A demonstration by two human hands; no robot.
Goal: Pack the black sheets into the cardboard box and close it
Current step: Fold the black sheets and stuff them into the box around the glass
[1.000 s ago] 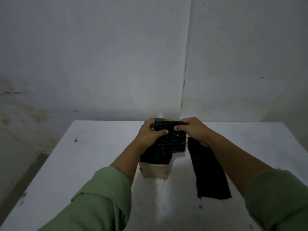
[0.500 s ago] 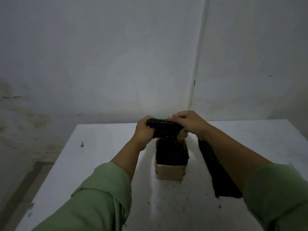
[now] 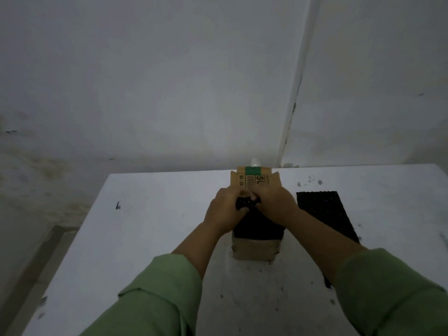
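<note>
Brown cardboard box (image 3: 254, 249) sits in the middle of the white table (image 3: 145, 226), with its lid flap (image 3: 254, 178) standing up at the 12 o'clock side. Black stuff fills the open top. Both hands are over it. The left hand (image 3: 224, 214) curls its fingers round a rolled black sheet (image 3: 243, 204). The right hand (image 3: 274, 202) pinches the same roll from the other side. At 3 o'clock from the box, another black sheet (image 3: 324, 212) lies flat on the table, just beside the right arm. Green sleeves (image 3: 157, 299) cover both arms.
</note>
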